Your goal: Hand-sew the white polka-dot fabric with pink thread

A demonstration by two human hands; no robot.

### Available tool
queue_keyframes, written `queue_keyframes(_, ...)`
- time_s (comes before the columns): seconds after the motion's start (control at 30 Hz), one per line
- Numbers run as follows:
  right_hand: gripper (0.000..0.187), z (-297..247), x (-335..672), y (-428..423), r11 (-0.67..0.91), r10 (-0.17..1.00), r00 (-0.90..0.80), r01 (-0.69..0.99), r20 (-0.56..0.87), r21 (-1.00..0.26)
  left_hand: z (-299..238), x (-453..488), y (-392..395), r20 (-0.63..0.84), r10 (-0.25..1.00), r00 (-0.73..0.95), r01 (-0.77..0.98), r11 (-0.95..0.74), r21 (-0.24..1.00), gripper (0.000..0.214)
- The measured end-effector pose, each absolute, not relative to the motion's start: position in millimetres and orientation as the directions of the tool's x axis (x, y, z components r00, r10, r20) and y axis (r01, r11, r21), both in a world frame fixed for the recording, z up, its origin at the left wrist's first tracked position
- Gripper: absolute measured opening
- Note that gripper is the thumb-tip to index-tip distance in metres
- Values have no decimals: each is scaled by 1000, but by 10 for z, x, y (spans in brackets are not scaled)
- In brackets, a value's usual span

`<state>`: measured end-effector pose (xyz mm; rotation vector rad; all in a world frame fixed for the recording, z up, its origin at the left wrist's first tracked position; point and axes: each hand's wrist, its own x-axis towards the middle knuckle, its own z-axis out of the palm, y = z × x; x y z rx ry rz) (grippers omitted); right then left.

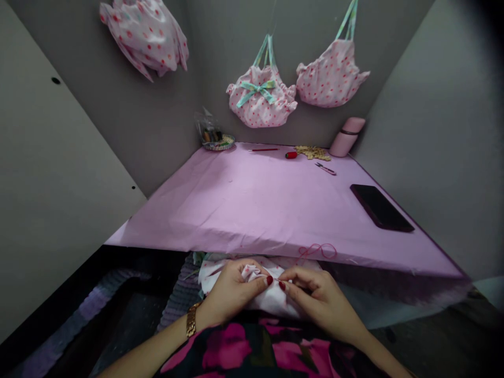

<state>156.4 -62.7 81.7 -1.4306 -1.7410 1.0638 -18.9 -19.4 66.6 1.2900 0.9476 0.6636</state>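
A bundle of white cloth with pink dots [271,299] lies in my lap, just below the front edge of the table. My left hand [232,294] is closed on a bunched fold of this cloth, thumb pressed on top. My right hand [315,296] is pinched beside it, fingertips meeting the left thumb; what it pinches is too small to make out. A loop of pink thread [317,251] lies on the table edge just above my right hand.
The table is covered in a lilac cloth [252,205]. On it lie a dark phone [381,207], small snips [325,168], a red pen [263,150], a red object [291,155], a basket [218,140] and a pink cylinder [346,137]. Three dotted pink bags [260,100] hang on the wall.
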Motion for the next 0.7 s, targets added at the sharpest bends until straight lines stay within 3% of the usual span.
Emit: queue_keyframes(0.7, 27, 587, 1601, -602, -107, 966, -212, 190, -147, -976, 549, -186, -181, -236, 770, 593, -67, 340, 938, 23)
